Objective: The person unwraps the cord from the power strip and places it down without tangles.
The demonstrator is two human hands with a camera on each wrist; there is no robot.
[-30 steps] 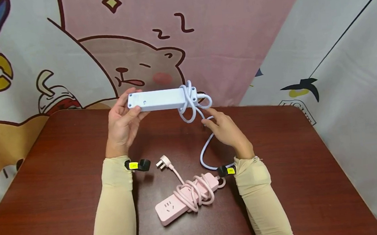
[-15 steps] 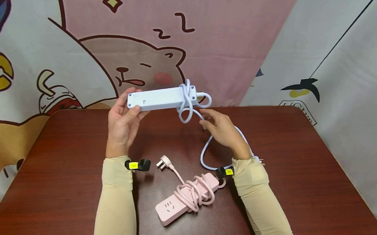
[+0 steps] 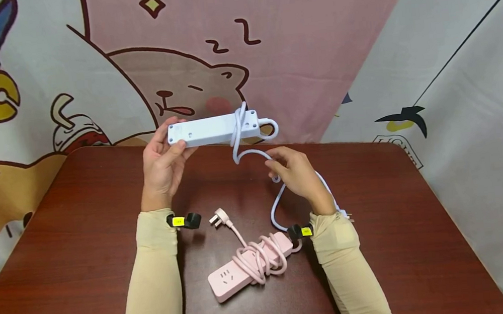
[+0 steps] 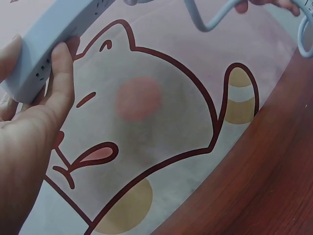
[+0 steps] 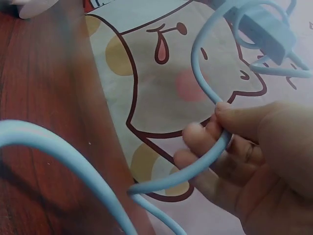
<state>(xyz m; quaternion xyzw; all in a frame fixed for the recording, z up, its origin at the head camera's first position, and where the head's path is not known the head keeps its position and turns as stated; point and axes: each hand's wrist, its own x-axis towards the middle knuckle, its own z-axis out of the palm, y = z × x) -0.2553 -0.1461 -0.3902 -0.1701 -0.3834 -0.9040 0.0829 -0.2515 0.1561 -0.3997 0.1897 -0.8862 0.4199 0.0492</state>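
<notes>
My left hand grips the left end of a pale blue power strip, held up above the far edge of the table with its screwed underside facing me. Near the strip's right end, its cord still loops round the body. My right hand pinches that cord between thumb and fingers, below and right of the strip; the right wrist view shows the pinched cord closely. From there the cord drops to the table and runs behind the right wrist to its plug.
On the brown table between the forearms lies a pink power strip with its own cord wound round it. Its pink plug points left. Behind the table hangs a cartoon-printed cloth.
Loops round the blue strip's right end have become fewer and looser. My right hand has drawn the cord slightly down and left; the strip tilts a little. The left hand keeps its grip.
</notes>
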